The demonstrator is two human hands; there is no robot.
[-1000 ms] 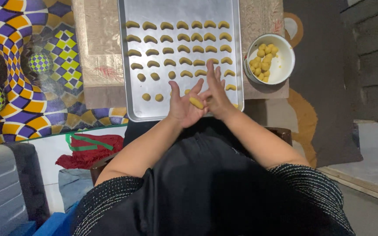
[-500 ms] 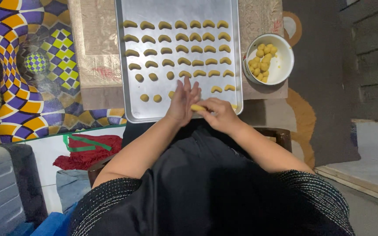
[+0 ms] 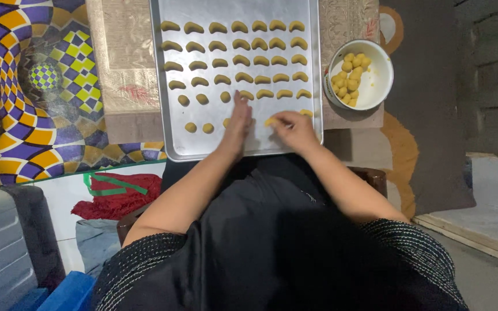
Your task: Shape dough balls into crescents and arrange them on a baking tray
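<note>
- Two hands are seen over the near edge of a metal baking tray (image 3: 162,86), which is laid on a beige patterned cloth (image 3: 119,63).
- The left hand (image 3: 238,122) is held flat and released, fingers stretched out along the tray floor; nothing is gripped by it.
- The right hand (image 3: 294,129) is curled, and a small yellow dough piece (image 3: 271,121) is pinched at its fingertips, just above the tray's near right part.
- Rows of crescent-shaped dough pieces (image 3: 243,59) are set across the far part of the tray; a few round dough lumps (image 3: 198,127) are placed in the nearer rows, left of the hands.
- A white bowl (image 3: 376,86) with yellow dough balls (image 3: 350,78) is stood just beside the tray's right edge, on the same cloth.
- To the left, a carpet (image 3: 24,86) with a bright purple, yellow and white chequered swirl pattern is spread.
- To the right, a dark mat (image 3: 433,126) and a grey block wall (image 3: 491,69) are noted.
- Near the person's left side, a red fabric with a green strip (image 3: 113,193) is lying, with a blue object (image 3: 64,291) below it.
- A dark garment is worn, by which the foreground is filled.
</note>
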